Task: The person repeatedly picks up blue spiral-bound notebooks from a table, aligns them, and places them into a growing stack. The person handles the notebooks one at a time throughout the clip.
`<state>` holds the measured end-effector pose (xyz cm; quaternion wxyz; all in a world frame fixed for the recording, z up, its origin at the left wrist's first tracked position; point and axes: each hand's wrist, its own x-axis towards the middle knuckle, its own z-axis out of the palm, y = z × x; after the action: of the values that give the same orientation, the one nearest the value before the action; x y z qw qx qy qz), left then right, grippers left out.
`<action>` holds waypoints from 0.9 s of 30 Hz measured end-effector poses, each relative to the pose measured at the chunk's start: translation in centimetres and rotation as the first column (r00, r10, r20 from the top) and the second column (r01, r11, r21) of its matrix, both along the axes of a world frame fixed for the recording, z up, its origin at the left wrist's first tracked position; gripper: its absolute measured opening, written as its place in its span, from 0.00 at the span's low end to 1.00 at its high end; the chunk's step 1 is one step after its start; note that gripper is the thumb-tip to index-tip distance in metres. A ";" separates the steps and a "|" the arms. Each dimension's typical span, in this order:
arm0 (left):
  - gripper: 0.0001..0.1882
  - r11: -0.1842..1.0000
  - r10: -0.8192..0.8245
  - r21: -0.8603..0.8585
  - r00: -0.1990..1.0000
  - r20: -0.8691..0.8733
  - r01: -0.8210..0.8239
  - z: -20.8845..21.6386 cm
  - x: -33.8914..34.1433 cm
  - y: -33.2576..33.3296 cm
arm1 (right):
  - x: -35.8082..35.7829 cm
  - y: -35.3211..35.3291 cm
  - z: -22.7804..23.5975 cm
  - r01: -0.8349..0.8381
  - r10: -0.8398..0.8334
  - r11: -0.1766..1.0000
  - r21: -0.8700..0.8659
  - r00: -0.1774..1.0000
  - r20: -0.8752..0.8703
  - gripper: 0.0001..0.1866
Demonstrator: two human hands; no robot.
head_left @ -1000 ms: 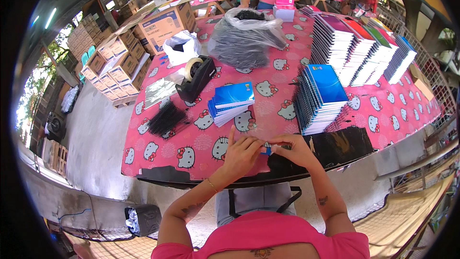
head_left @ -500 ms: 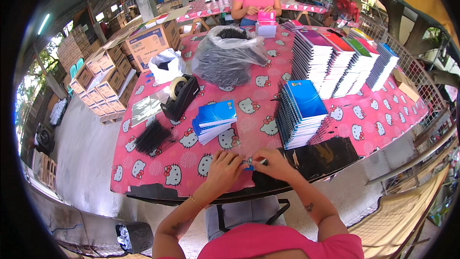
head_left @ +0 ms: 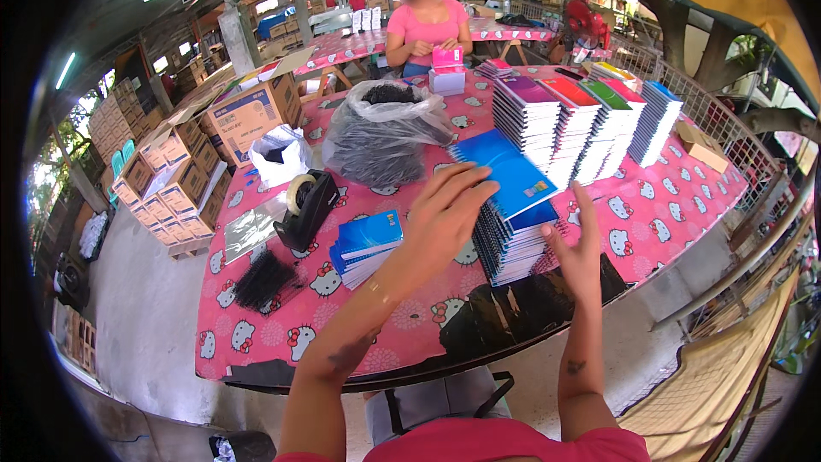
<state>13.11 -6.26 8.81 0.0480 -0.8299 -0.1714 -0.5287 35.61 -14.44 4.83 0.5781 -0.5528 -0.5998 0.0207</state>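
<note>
Head view — high, looking down, table (head_left: pixel 667 231) near.

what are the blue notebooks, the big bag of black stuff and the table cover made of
Blue notebooks: paper pages with glossy card covers, judging by the sheen and thin white page edges; dark spines look like spiral binding. Big bag: thin clear plastic film, crinkled and shiny, contents dark and unclear. Table cover: pink printed sheet, probably vinyl or oilcloth, as it lies smooth with a slight shine.
</note>
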 end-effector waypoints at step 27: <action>0.18 0.779 0.490 -0.158 0.746 -0.451 -0.607 -10.5 -14.2 -4.4 | -11.1 -1.7 -7.3 -0.502 0.498 0.865 -0.009 0.860 -0.108 0.29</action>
<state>-1.13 -10.61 -1.69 0.1114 -0.8256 -0.4742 -0.2850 24.46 -16.10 -2.52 0.5725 -0.3870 -0.6919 0.2091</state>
